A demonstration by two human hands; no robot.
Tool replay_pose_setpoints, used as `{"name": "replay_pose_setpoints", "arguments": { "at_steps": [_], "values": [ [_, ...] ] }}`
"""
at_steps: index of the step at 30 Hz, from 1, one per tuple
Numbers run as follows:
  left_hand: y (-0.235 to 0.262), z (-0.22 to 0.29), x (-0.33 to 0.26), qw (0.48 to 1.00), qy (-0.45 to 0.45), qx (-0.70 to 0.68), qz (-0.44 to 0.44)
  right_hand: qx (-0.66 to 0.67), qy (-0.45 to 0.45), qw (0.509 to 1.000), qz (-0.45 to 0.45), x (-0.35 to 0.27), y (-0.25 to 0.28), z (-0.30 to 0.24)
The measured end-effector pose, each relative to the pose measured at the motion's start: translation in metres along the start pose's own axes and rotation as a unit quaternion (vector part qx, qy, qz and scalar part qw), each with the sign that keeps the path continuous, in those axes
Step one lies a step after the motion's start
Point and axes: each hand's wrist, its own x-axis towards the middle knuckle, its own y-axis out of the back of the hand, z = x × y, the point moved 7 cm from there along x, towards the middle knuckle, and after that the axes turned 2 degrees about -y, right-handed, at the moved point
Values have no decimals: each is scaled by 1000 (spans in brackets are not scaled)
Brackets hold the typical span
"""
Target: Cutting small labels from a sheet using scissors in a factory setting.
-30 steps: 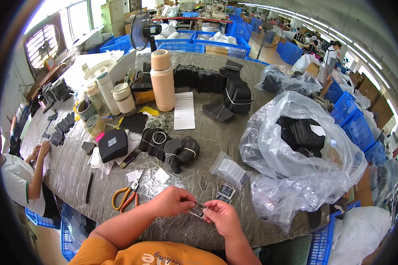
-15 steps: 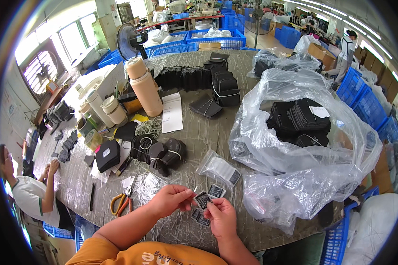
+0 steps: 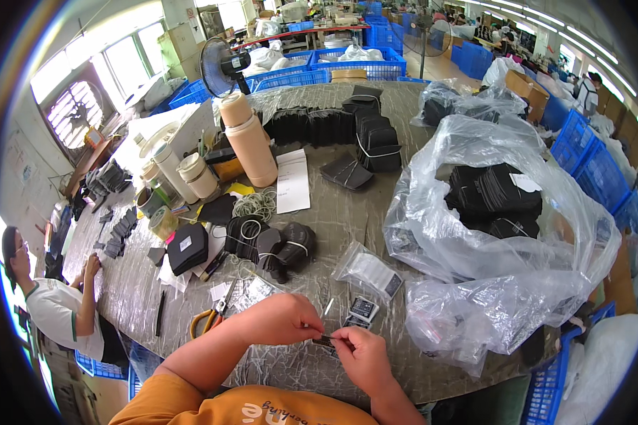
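Over the near edge of the table, my left hand point(image 3: 287, 320) and my right hand point(image 3: 365, 354) pinch a small black printed label point(image 3: 324, 341) between them. It is seen nearly edge-on, so whether it is one piece or a few cannot be told. Fingers of both hands are closed at the tips, the right thumb against the label's right end. Just beyond lie more black labels with white print point(image 3: 364, 307), partly overlapping, and a thin white strip point(image 3: 329, 306). A clear plastic bag of labels point(image 3: 367, 273) rests behind them. Orange-handled scissors point(image 3: 204, 322) lie beyond my left forearm.
A large clear plastic bag point(image 3: 432, 276) with stacked black pieces point(image 3: 493, 195) fills the right side. Bundled black pieces point(image 3: 290, 244), a peach thermos point(image 3: 250, 149) and a white paper point(image 3: 293, 180) stand or lie farther back. Another person point(image 3: 60, 304) works at the left edge.
The label has tipped from facing up to nearly edge-on. My left fingertips have come down onto it, closer to my right hand. The whole view has shifted slightly, moving the table things rightward.
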Motion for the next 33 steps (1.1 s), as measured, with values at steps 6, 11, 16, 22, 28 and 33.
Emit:
{"name": "replay_pose_setpoints", "arguments": {
  "at_steps": [6,11,16,22,28,33],
  "values": [
    [4,-39,-16,996,80,18,45,-74,-6,996,-55,37,1,-15],
    [16,-95,-28,911,264,-156,275,-299,67,951,41,118,6,-15],
    [8,-122,-22,889,230,-204,340,-471,164,863,-75,158,-27,-5],
    [21,-118,-9,894,187,-174,369,-446,165,866,-154,162,-24,-12],
    [20,-118,27,886,161,-205,384,-434,143,883,-111,151,-5,-24],
    [26,-111,47,887,156,-208,382,-391,172,897,-117,146,1,-39]
  ]
}}
